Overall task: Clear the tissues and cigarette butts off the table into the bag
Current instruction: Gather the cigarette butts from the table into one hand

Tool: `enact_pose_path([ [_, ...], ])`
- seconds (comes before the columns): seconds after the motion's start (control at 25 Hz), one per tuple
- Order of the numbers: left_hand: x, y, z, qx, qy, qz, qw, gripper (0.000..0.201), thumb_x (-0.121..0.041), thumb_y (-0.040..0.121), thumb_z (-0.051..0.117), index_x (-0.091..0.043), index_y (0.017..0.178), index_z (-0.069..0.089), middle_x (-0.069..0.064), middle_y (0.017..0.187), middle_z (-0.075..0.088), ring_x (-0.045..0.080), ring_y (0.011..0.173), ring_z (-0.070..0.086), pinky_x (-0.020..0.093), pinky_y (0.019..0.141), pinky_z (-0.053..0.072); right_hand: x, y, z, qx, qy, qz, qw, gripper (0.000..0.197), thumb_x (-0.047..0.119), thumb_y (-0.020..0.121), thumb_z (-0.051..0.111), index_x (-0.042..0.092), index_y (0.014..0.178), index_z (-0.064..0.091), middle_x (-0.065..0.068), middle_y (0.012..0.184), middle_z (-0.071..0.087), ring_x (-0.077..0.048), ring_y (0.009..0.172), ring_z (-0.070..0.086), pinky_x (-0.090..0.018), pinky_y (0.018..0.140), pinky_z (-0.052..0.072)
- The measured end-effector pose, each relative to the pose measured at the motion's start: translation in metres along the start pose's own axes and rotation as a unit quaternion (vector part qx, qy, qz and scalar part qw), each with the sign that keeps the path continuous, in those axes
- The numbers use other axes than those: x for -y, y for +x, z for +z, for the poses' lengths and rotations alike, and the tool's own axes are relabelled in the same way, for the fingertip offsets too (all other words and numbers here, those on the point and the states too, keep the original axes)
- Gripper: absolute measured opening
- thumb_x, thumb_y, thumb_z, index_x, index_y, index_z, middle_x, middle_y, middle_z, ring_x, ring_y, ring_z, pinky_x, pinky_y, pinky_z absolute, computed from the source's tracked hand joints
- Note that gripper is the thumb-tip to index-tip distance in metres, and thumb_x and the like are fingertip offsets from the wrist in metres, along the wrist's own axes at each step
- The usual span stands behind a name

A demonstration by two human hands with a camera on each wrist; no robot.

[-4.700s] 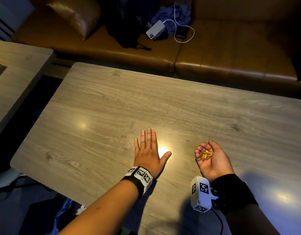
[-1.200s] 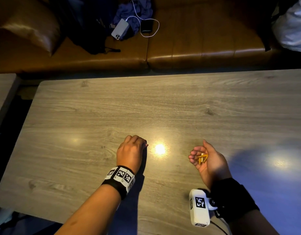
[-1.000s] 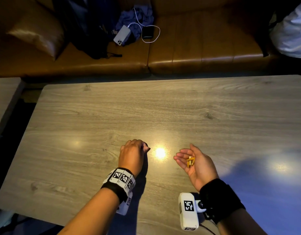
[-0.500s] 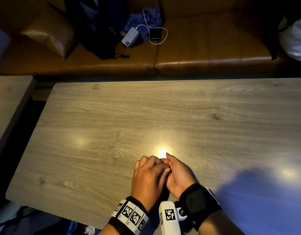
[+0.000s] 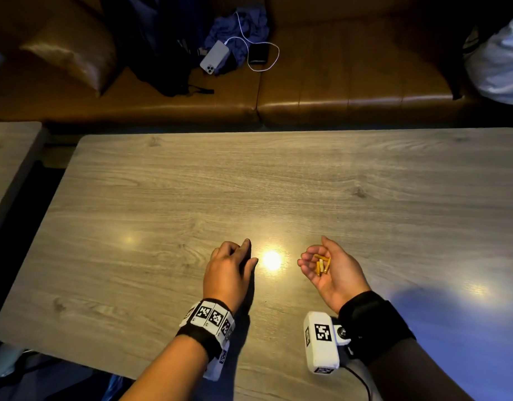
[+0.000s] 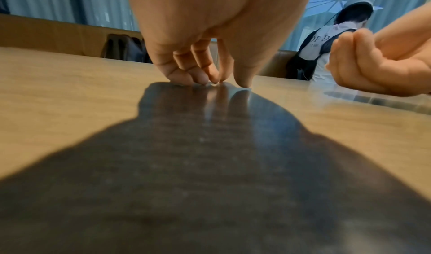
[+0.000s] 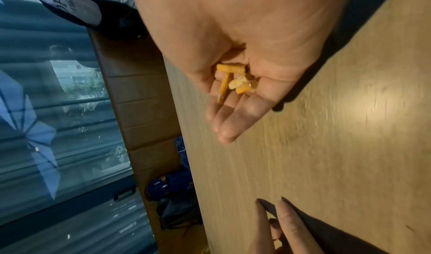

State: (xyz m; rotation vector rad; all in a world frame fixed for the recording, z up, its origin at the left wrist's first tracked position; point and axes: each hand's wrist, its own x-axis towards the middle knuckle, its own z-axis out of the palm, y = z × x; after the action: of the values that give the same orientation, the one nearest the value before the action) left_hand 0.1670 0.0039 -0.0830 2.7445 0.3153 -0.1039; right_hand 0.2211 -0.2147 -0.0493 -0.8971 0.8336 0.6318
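a café or lounge: leather bench (image 5: 336, 91), wooden tables (image 5: 191, 183), glass front (image 7: 58, 129).

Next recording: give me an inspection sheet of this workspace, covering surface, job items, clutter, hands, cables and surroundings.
Surface: wooden table, bare where visible, with lamp glare between the hands.
Job's things: cigarette butts lie in the upturned palm; no tissues or bag seen.
Clutter: nothing seen on the table.
Hands: right hand cupped palm up, carrying the butts; left hand palm down, fingertips touching the table, holding nothing visible.
Cables: white cable runs from the phone on the sofa.
Surroundings: brown leather sofa with a cushion, dark bag and blue cloth; second table at left; another person seated at right.
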Motion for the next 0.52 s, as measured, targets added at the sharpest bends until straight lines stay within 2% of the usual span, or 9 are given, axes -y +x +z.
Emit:
enact_pose_path([
  [0.12,-0.001,0.002,0.003,-0.019,0.015,0.015,1.000,0.038,-0.043,0.089,0.063,-0.031,0.125,0.064,-0.006,0.094,0.055,0.016,0.090,0.054,0.031,0.074,0.049,-0.001,0.003,-0.007,-0.004,0.014,0.002,1.000,0.038,0.034,0.100,0.050,0.004,0.082,0.065,-0.010,0.063,0.068,-0.021,0.059,0.070,-0.026,0.052,0.056],
  [0.24,-0.001,0.007,0.001,-0.039,0.060,0.067,0.995,0.027,-0.039,0.089,0.064,-0.031,0.114,0.071,-0.006,0.089,0.058,0.017,0.081,0.055,0.030,0.064,0.047,-0.008,0.004,-0.011,-0.006,0.016,0.002,1.000,0.038,0.035,0.099,0.052,0.004,0.080,0.065,-0.011,0.067,0.068,-0.022,0.060,0.070,-0.026,0.052,0.056],
  [0.32,0.002,0.008,0.000,-0.041,0.056,0.090,0.994,0.019,-0.037,0.088,0.067,-0.029,0.104,0.075,-0.007,0.087,0.060,0.017,0.079,0.055,0.030,0.063,0.047,-0.011,0.005,-0.011,-0.005,0.015,-0.001,1.000,0.038,0.035,0.099,0.052,0.004,0.080,0.065,-0.012,0.068,0.068,-0.022,0.061,0.070,-0.026,0.052,0.056],
  [0.36,0.003,0.009,0.000,-0.041,0.031,0.083,0.995,0.016,-0.036,0.086,0.070,-0.028,0.098,0.077,-0.009,0.086,0.061,0.016,0.080,0.056,0.029,0.065,0.047,-0.012,0.005,-0.011,-0.004,0.015,-0.001,1.000,0.038,0.035,0.099,0.052,0.004,0.080,0.065,-0.012,0.067,0.068,-0.022,0.061,0.070,-0.026,0.052,0.056],
  [0.52,0.005,0.021,0.002,-0.035,-0.099,-0.012,0.994,0.007,-0.035,0.077,0.079,-0.030,0.081,0.076,-0.015,0.085,0.061,0.011,0.086,0.058,0.030,0.072,0.050,-0.011,0.006,-0.012,0.000,0.023,0.000,1.000,0.039,0.035,0.099,0.052,0.004,0.079,0.065,-0.011,0.064,0.068,-0.022,0.059,0.069,-0.026,0.051,0.055],
])
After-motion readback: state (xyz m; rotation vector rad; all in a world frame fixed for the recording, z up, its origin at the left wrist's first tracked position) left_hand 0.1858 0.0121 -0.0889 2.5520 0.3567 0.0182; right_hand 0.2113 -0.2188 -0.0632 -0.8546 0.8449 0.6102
